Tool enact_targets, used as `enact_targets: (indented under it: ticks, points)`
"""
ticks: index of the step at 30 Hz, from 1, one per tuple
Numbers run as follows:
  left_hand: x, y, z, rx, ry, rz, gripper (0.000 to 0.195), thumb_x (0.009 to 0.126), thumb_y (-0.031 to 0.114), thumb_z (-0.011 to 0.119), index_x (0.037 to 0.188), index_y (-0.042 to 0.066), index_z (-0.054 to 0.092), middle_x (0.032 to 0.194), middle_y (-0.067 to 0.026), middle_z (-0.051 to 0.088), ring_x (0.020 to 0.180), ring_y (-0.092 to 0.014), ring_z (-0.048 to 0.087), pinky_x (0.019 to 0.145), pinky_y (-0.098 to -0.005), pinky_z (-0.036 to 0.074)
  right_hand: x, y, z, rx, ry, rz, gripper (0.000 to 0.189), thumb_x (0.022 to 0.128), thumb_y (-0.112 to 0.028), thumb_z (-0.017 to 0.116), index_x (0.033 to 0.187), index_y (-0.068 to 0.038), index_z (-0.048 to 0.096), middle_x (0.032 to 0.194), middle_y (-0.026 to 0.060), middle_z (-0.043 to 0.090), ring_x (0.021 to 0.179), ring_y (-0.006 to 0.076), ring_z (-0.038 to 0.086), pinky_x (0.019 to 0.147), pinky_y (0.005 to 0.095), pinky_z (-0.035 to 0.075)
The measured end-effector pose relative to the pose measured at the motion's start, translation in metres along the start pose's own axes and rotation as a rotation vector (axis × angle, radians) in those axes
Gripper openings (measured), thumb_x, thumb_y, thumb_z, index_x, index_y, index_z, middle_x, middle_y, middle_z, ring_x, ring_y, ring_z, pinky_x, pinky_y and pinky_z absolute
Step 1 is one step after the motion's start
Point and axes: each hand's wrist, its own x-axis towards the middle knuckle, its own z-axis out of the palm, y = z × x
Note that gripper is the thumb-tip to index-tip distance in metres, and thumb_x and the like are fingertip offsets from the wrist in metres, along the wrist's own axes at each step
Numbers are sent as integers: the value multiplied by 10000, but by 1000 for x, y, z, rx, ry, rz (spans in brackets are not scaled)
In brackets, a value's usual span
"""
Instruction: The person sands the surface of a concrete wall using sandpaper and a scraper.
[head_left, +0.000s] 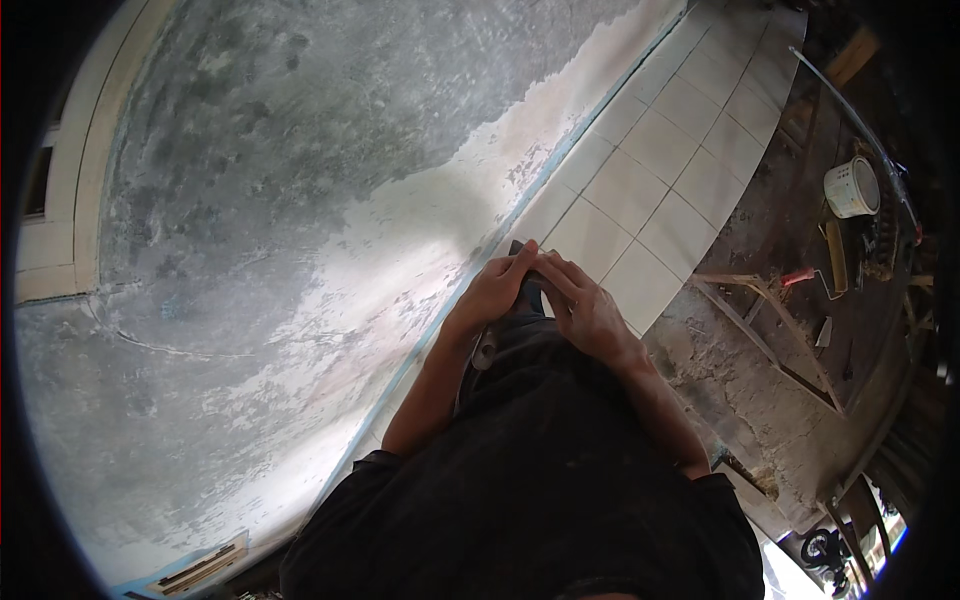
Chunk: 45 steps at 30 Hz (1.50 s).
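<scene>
My left hand (496, 289) and my right hand (589, 309) meet in front of my torso, fingertips close together. Between them is a dark, thin, flat piece (516, 247), mostly hidden by the fingers; its material cannot be made out. The left thumb presses along its upper end, and the right fingers curl over it from the other side. Below the left wrist shows the end of a grey handle (485, 352) with a hole in it; the rest of that tool is hidden. Beyond the hands, a patchy wall (247, 187) in grey and scraped whitish tones meets pale floor tiles (626, 187).
A blue strip (559, 154) edges the wall's base. On the lower rough ground at right are a white bucket (851, 187), a paint roller (836, 255) with a red handle and a wooden frame (772, 345). A window frame (86, 180) borders the wall at left.
</scene>
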Motion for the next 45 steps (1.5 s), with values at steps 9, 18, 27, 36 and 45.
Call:
enact_targets:
  ticks: [9,18,27,36,45]
  points:
    - [32,-26,-51,151,-35,39,718,976,598,264,1184,8,615,949,-48,687,586,-107,517,570,-265,424,10,56,28,233,250,228,336,966,-94,480,1273,40,516,1209,235,593,1170,343,560,971,372,449]
    - [56,-22,-164,220,102,96,579,1005,482,351,1186,-1,613,933,-52,654,583,-91,452,590,-245,411,70,70,35,105,262,458,363,994,-166,426,1264,63,508,1227,234,579,1176,333,549,985,359,431]
    - [71,34,-231,206,227,265,342,991,291,508,1100,8,667,828,-14,642,568,-45,441,513,-218,373,156,103,70,170,444,461,389,983,-221,473,1254,54,528,1186,215,614,1133,289,584,978,337,431]
    - [93,55,-269,450,175,484,352,997,277,495,1087,-22,657,828,-36,652,537,-41,458,463,-208,327,211,155,128,758,575,848,411,966,-298,516,1240,6,554,1147,69,619,1046,152,559,929,264,429]
    - [102,64,-266,404,136,460,284,973,180,534,1104,-49,642,840,-116,651,580,-100,499,522,-220,399,272,186,169,718,702,980,410,974,-306,475,1256,-20,558,1169,180,634,1092,285,599,936,337,439]
